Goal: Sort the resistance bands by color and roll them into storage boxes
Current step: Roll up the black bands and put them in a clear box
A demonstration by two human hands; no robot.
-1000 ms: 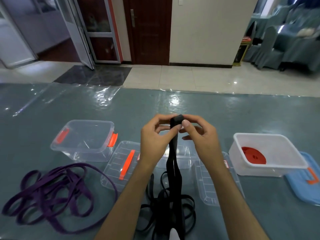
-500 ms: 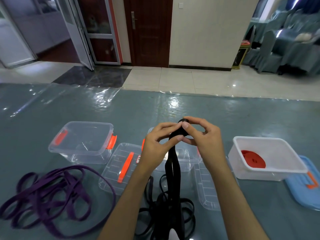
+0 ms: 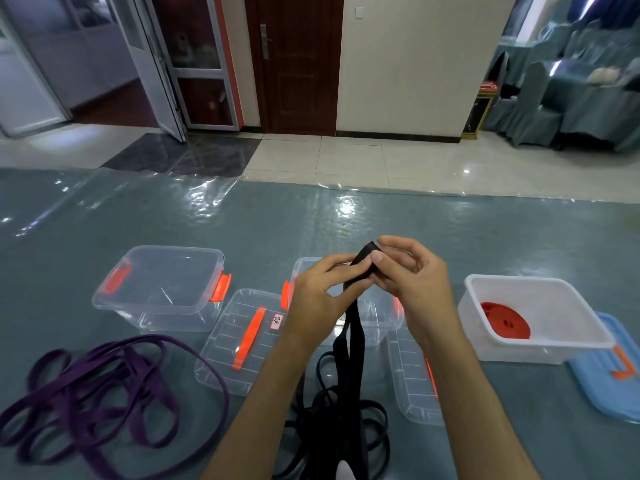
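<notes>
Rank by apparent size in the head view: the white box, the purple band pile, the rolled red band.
1. purple band pile, though it lies nearer the camera
2. white box
3. rolled red band, clearly smallest, inside the box

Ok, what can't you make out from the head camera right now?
- Black band roll: the left hand and right hand cover it, so its turns are unclear.
- Middle clear box: hands and band hide its inside.
- Lid label: too small to read.
- Purple bands and blue lid: cut by frame edges.
</notes>
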